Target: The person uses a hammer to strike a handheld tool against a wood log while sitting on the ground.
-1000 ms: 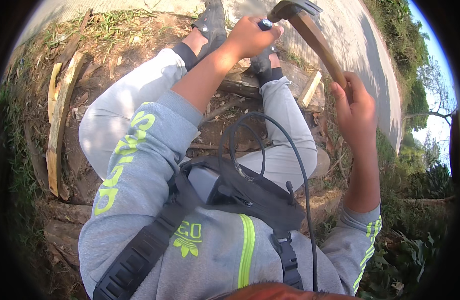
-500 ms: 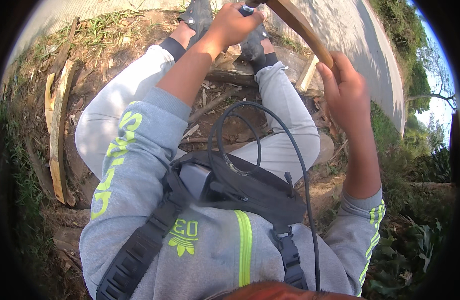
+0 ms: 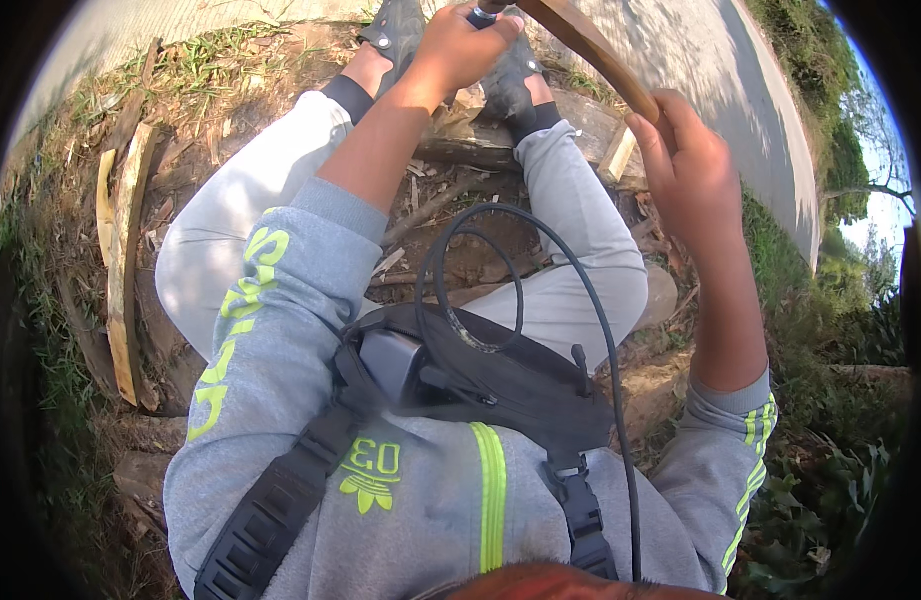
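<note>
At the top of the head view my left hand is closed round a tool handle with a dark blue and silver end. The rest of that tool is hidden by the fingers and the frame edge. My right hand grips the lower end of a curved, flat-sided wooden handle, thumb and fingers wrapped about it. This handle slants up and left toward the blue and silver end. Only a sliver of a grey head shows at the upper edge, close above my left fist; I cannot tell whether they touch.
Between my legs lie a rough log, sticks and wood chips. My shoes rest at its far side. Long split wood pieces lie at left, a short pale block at right. A black cable loops over my waist bag. Beyond runs a paved road.
The wooden handle and my right hand have shifted slightly up. My left hand keeps its hold, a little higher in the picture. The whole view has moved slightly.
</note>
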`<state>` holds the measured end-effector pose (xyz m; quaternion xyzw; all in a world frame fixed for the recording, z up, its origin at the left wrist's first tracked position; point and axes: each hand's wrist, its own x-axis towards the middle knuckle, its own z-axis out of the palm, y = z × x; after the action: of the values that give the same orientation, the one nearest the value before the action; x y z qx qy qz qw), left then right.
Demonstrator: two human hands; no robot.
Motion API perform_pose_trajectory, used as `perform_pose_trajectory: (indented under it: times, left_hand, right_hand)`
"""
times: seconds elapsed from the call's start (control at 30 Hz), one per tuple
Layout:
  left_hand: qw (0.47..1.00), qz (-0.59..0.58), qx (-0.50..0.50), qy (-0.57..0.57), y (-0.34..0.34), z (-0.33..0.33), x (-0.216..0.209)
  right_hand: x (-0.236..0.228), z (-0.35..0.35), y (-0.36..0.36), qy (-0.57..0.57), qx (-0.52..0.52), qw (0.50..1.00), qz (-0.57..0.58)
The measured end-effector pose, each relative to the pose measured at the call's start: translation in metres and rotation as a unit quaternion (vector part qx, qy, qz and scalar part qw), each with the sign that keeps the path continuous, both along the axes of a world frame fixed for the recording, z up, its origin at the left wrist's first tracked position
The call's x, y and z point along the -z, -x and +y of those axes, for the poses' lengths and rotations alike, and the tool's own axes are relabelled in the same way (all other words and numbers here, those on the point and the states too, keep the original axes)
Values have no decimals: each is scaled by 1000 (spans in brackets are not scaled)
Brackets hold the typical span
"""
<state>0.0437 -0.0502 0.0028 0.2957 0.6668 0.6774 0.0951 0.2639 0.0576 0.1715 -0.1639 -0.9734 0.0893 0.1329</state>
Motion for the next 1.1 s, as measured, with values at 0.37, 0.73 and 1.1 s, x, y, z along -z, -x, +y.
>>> perform_pose_trajectory:
  times: [0.37,0.73,1.1]
  left_hand:
    - [999,-21,-38,-2,-4,-4,-1]
    - [991,-129,29,-8,-38,-21,40]
    - [981,-161,-65,-82,-11,-8,5]
  right_hand:
    - [-2,-4,1,23,-21,999,20]
    - [2,-9,-13,146,15,989,29]
    - [9,19,-38,189,43,977,92]
